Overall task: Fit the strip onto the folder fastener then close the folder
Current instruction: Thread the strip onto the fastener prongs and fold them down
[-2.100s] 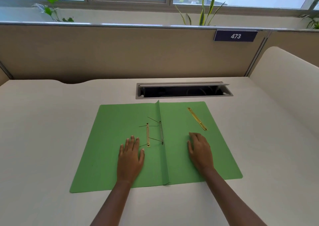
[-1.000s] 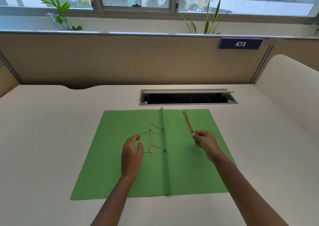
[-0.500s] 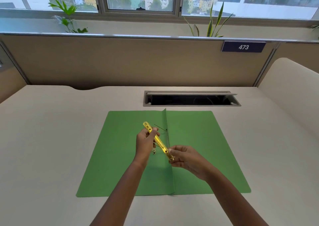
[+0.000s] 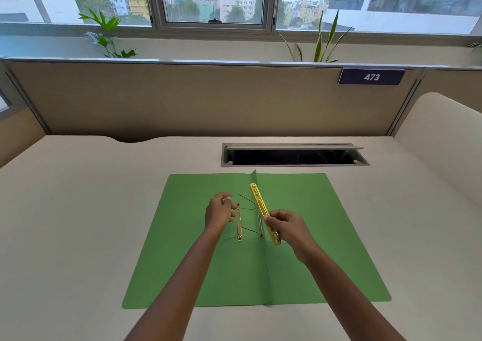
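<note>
Right hand point(image 4: 287, 227) pinching gold strip point(image 4: 262, 208) near its lower half, strip tilting up and away over fold of open green folder point(image 4: 182, 249). Left hand point(image 4: 218, 214) curling, fingertips pinching thin prong of fastener point(image 4: 239, 224), which is lying just right of left hand, on folder.

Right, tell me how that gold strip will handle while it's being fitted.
The gold strip probably stays stiff: held near one end by the right hand, it juts out straight. Likely light, since fingers alone carry it. Its glossy finish may be slippery.
</note>
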